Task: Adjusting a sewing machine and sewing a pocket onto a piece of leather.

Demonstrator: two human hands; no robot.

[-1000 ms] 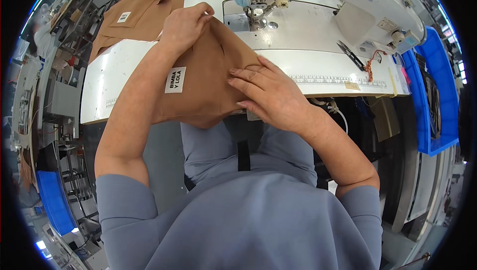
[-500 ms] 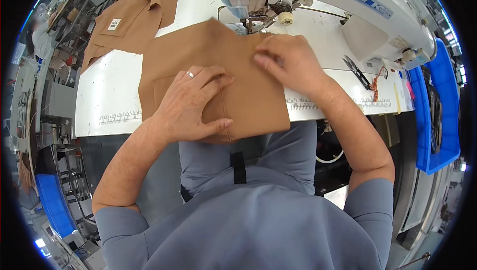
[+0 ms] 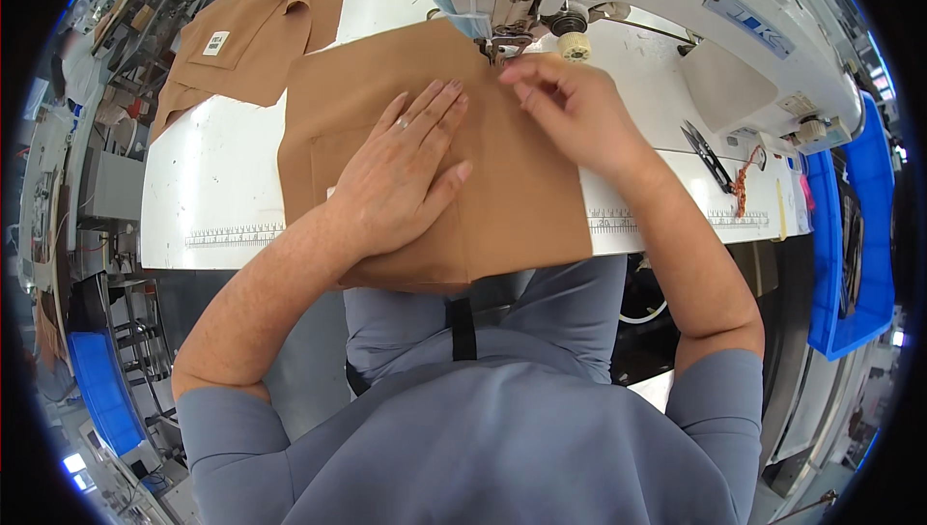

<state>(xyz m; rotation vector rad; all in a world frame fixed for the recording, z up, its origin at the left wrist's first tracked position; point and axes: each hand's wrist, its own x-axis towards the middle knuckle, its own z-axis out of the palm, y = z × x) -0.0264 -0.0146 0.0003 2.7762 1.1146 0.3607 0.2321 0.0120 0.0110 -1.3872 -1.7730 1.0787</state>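
A white surface (image 3: pixel 222 187) carried a white sewing machine (image 3: pixel 676 3). On it lay a brown fabric piece (image 3: pixel 521 197), its top edge under the needle. The left hand (image 3: pixel 401 182) pressed flat and open on the fabric. The right hand (image 3: pixel 565 105) pinched the fabric edge near the needle. Small black scissors (image 3: pixel 708 156) lay to the right.

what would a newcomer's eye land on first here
The big tan fabric piece spread over the white sewing table, with the left hand pressed flat on it. Just beyond, the right hand pinches the cloth's far edge at the needle of the white sewing machine. A stack of matching tan pieces lies at the table's far left.
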